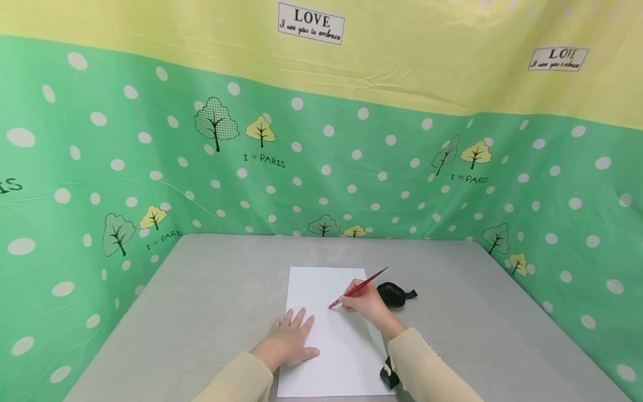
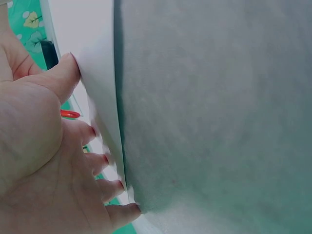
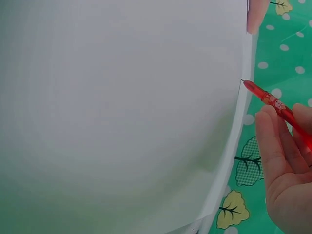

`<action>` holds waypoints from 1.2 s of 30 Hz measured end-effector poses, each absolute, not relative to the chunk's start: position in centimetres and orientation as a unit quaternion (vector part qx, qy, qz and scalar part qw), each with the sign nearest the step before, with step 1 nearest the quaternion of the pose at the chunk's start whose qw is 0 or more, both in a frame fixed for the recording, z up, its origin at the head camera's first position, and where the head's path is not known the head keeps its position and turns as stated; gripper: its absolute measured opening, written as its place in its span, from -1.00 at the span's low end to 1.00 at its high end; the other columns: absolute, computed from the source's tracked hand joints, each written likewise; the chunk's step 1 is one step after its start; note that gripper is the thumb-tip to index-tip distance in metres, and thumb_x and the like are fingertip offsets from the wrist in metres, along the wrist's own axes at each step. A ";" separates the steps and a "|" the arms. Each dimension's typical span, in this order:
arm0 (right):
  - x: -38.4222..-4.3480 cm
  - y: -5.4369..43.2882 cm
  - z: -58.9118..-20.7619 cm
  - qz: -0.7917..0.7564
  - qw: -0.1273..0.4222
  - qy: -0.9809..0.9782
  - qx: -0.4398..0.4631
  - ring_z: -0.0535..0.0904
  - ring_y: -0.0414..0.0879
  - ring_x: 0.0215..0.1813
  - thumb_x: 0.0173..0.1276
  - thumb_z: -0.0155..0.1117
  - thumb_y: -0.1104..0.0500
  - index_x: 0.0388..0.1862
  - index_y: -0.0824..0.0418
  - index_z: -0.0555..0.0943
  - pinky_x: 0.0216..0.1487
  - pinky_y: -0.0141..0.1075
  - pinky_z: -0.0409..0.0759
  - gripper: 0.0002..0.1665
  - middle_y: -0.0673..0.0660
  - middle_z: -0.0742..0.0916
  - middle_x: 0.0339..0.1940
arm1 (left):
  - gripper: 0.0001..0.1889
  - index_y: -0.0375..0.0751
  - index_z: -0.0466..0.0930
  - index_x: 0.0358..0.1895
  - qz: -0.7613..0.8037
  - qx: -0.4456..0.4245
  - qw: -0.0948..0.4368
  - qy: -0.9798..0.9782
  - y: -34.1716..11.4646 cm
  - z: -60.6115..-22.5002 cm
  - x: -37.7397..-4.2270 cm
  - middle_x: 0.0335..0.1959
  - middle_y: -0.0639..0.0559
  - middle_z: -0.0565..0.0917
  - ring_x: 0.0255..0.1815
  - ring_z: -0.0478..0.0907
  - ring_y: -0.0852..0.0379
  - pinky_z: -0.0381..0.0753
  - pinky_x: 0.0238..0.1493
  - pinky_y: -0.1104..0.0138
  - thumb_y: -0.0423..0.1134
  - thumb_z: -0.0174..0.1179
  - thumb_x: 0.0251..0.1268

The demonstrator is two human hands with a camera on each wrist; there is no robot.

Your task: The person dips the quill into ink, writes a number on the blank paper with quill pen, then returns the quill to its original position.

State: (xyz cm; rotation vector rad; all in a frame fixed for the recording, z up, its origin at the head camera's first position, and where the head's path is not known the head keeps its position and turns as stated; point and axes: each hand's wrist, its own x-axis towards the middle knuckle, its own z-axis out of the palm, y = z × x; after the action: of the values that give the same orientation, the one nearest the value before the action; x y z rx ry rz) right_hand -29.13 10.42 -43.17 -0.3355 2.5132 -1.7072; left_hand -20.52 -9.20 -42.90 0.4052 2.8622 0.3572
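A sheet of white paper [image 1: 334, 374] lies upright before me on the grey table. My left hand [image 1: 290, 339] rests on its left side, fingers spread and thumb pointing right. Between thumb and fingers, my right hand [image 1: 369, 306] pinches a slim red pen [image 1: 370, 279] that slants up to the right. In the right wrist view the fine tip of the red pen [image 3: 278, 104] meets the paper's surface. A faint curved line [image 1: 329, 290] shows on the paper near the tip. The left wrist view catches the pen's red end [image 2: 70, 114] behind the palm.
Just right of the right hand sits a rounded black object [image 1: 392, 295] with a short tail. Another small black object [image 1: 388, 377] is at the paper's lower right edge, partly covered by the right sleeve [image 1: 427, 368]. A green and yellow printed curtain [image 1: 351, 184] hangs around the table [image 1: 191, 290].
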 end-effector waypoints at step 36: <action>-28.3 10.7 -42.8 -0.552 0.058 0.825 -0.111 0.65 -0.02 -0.40 0.12 0.36 0.32 -0.44 0.32 0.48 -0.34 -0.24 0.64 -0.80 0.13 0.69 -0.46 | -0.24 -0.23 0.25 0.33 0.127 0.142 0.111 0.976 -9.3 -43.1 -20.7 0.37 -0.24 0.15 0.36 -0.02 -0.31 0.04 0.25 -0.16 0.19 0.12 0.16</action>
State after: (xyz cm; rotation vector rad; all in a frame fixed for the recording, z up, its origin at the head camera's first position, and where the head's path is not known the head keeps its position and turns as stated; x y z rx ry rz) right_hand -28.33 10.69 -42.79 -0.3351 2.4995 -1.6731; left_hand -20.71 -9.28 -43.10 0.4167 2.8662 0.3718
